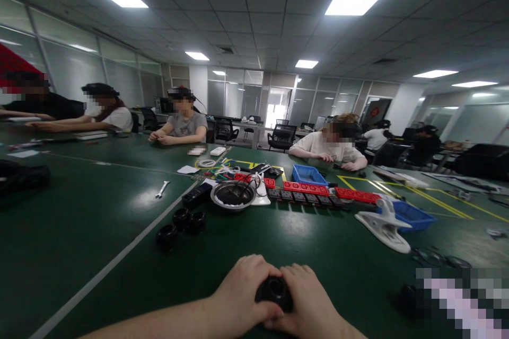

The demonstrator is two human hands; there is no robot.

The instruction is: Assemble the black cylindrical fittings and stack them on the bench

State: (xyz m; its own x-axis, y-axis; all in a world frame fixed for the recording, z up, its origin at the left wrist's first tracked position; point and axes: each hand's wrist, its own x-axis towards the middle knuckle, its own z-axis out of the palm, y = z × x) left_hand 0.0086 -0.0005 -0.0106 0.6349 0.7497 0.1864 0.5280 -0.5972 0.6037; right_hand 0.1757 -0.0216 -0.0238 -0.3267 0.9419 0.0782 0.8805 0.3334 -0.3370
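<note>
Near the table's front edge, my left hand (247, 288) and my right hand (308, 296) are closed around one black rounded part (275, 291) from both sides. A dark round opening shows on the part's face between the hands; its lower side is hidden by my fingers. Farther forward and left on the green table (119, 233), several similar black ring-shaped parts (166, 236) sit close together. Behind them are a black handheld device (196, 194) and a round metal dish (233, 195) with dark contents.
A wrench (162, 189) lies at the left. Red strips (305, 188), blue trays (310, 175) and a white clamp-like stand (384, 225) are beyond my hands. People sit across the table, including a person in grey (186, 122). Dark objects (409, 296) lie at the right.
</note>
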